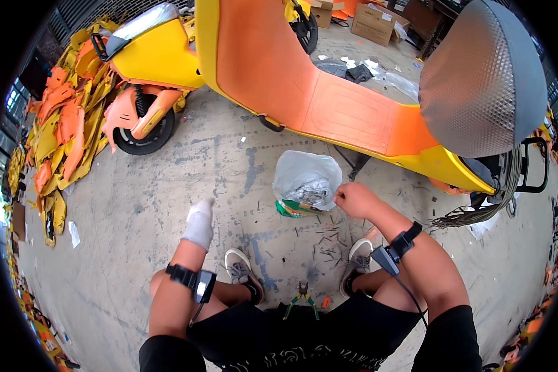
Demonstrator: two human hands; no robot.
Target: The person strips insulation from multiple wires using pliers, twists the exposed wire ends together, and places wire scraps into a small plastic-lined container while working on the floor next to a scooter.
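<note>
My left hand [198, 226], in a white glove, hovers over the floor left of my feet. Its fingertips are smeared and partly hidden, and I see nothing held. At the rim of a whitish plastic bag [291, 170], my bare right hand [355, 199] has its fingers pinched together. Whether they grip the rim or a small piece is hidden. Small dark and silvery bits [313, 191] lie inside the bag, and a green and orange wrapper [289, 208] shows beneath it. Pliers with green and yellow handles [302, 297] lie between my feet.
A yellow and orange electric scooter [353, 118] stands across the front. A cable bundle [505, 192] hangs at its right end. Yellow and orange body panels [62, 136] are heaped at left. Thin dark scraps [328, 245] litter the floor; cardboard boxes [373, 23] stand far back.
</note>
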